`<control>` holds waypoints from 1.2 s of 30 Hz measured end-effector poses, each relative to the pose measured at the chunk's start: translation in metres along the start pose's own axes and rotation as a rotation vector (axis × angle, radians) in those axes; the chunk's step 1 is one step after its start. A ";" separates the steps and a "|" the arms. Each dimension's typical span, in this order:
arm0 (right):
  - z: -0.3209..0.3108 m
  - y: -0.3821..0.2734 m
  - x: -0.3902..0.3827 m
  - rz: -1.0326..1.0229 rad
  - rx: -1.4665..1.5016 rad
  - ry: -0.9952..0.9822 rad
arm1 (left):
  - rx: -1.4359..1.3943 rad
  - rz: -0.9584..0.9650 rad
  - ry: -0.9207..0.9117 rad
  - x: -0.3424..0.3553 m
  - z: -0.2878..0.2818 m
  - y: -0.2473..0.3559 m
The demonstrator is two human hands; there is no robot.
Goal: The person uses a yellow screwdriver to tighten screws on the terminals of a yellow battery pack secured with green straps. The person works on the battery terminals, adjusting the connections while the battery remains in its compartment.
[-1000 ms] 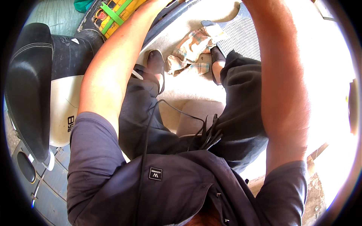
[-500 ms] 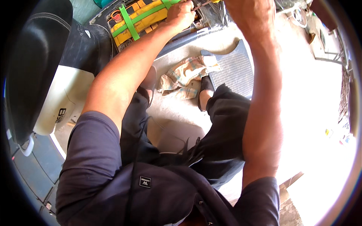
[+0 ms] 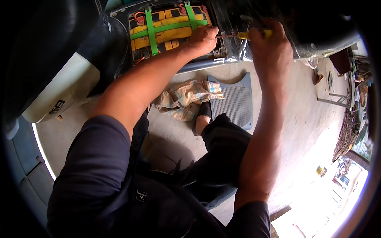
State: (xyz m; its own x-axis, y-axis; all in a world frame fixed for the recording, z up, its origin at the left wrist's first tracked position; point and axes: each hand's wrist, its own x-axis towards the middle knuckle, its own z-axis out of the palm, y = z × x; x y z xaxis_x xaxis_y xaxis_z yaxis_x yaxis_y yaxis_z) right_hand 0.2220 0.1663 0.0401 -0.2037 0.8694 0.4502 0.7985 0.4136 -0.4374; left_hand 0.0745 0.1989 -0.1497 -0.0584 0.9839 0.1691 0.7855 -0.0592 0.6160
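My right hand [image 3: 274, 49] is wrapped round the yellow handle of a screwdriver [image 3: 243, 35], whose thin shaft points left. Its tip reaches the fingertips of my left hand [image 3: 205, 39]. The left fingers are curled together at the right edge of a battery compartment; what they pinch, if anything, is hidden. Inside the compartment sits a yellow battery pack [image 3: 168, 36], crossed by bright green straps [image 3: 151, 33]. Red and orange cable ends [image 3: 139, 18] show at its upper corners. The open compartment lies in the dark floor of a scooter-like vehicle, partly wrapped in clear film [image 3: 232, 47].
A grey ribbed floor mat [image 3: 233, 101] lies on the concrete, with a checked cloth [image 3: 190, 95] partly over it beside my foot. At left stand a black seat [image 3: 47, 47] and white body panel [image 3: 69, 87]. A metal frame [image 3: 337, 99] and twigs [image 3: 349, 131] are at far right.
The view has shifted, bringing the battery pack and both hands more fully into sight. The screwdriver handle now shows clearly in my right hand. My left hand stays at the compartment's edge.
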 end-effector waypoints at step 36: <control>-0.005 0.000 0.002 0.201 -0.089 -0.054 | -0.023 0.032 0.042 0.001 0.005 -0.003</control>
State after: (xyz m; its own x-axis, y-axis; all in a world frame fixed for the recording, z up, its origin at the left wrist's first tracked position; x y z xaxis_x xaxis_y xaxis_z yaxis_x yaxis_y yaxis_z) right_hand 0.2240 0.1661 0.0447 -0.0633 0.9462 0.3172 0.8725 0.2068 -0.4427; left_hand 0.0749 0.2011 -0.1556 -0.0592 0.9735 0.2207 0.7730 -0.0952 0.6272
